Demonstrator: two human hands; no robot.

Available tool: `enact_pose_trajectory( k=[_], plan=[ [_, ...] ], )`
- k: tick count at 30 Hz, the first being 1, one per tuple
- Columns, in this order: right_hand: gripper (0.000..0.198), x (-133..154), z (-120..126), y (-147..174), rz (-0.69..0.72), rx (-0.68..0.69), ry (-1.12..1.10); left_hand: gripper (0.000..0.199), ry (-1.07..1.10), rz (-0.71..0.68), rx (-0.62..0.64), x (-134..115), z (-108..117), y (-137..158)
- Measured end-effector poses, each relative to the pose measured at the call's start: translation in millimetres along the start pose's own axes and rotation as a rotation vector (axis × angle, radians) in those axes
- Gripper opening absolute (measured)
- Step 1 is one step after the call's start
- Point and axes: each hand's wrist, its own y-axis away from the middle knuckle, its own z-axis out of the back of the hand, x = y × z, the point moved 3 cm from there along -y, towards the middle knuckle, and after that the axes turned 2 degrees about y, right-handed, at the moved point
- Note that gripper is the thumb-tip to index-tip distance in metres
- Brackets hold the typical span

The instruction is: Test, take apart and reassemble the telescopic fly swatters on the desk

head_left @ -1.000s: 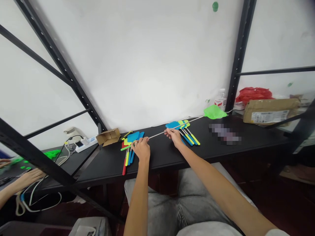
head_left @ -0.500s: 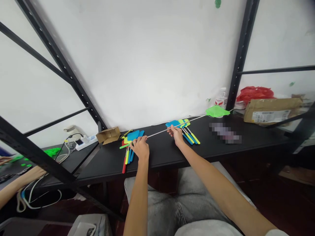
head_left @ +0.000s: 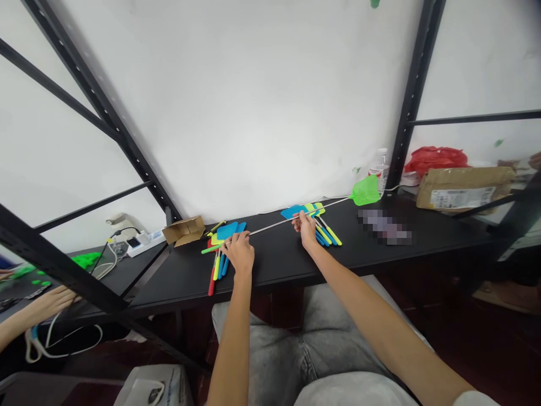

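A green fly swatter (head_left: 366,190) with a long thin metal rod is stretched across both hands above the black table. My left hand (head_left: 239,250) is closed around its green handle end. Farther right, my right hand (head_left: 305,228) pinches the rod near its middle. Below my left hand lies a group of swatters with blue, yellow and red parts, among them a red handle (head_left: 212,282). Another group, with blue and yellow heads and handles (head_left: 332,232), lies just behind and beside my right hand.
A small open cardboard box (head_left: 184,230) and a white power strip (head_left: 146,244) stand at the left. A plastic bottle (head_left: 379,167), a larger carton (head_left: 465,189) and a red bag (head_left: 437,160) are at the right. Black rack posts frame the table; another person's hand (head_left: 59,298) is far left.
The green swatter has turned about its rod, so its head now faces me more broadly and hangs differently. Both hands keep their grip in nearly the same place.
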Motion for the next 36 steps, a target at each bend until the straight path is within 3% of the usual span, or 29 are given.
enact_pose_trajectory(
  k=[4,11,27,36],
  plan=[
    [0.056,-0.8,4.5,-2.4,-0.028,-0.065,-0.023,0.041,-0.014,0.038,0.004,1.2,0.3,0.0],
    [0.057,1.4,7.8,-4.0,-0.030,-0.138,-0.070,0.029,-0.086,0.244,-0.083,11.8,-3.0,0.9],
    [0.052,-5.0,11.3,-5.1,0.029,-0.134,0.001,0.025,-0.162,0.206,0.151,5.8,-4.2,-1.6],
    [0.052,-1.6,10.2,-3.4,0.030,-0.109,-0.022,0.022,-0.153,0.161,0.191,-0.3,-2.1,-0.8]
  ],
)
